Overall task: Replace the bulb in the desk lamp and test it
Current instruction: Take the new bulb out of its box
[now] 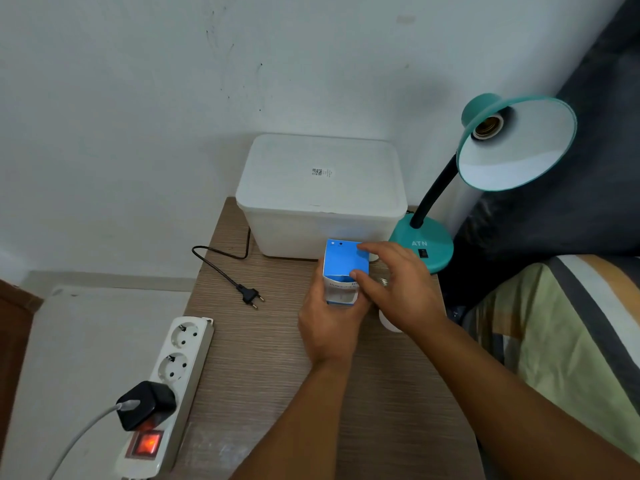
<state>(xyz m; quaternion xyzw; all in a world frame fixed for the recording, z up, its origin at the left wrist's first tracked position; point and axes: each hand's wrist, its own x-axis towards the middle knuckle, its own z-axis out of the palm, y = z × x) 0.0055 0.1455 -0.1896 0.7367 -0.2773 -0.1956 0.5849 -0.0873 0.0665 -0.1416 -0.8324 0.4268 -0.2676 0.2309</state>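
Observation:
A teal desk lamp [424, 245] stands at the table's back right, its shade [516, 143] tilted toward me with an empty socket [487, 127]. Its black plug [250, 295] lies unplugged on the wooden table [263, 358]. My left hand [329, 327] grips a blue and white bulb box [344, 261] from below. My right hand [398, 285] pinches the box's top flap with thumb and fingers. A white bulb [388, 322] with a metal screw base lies on the table, mostly hidden under my right hand.
A white lidded plastic container [320, 192] sits at the table's back against the wall. A white power strip [169, 386] with a lit red switch and a black charger lies on the left edge. A bed with striped bedding [561, 341] borders the right.

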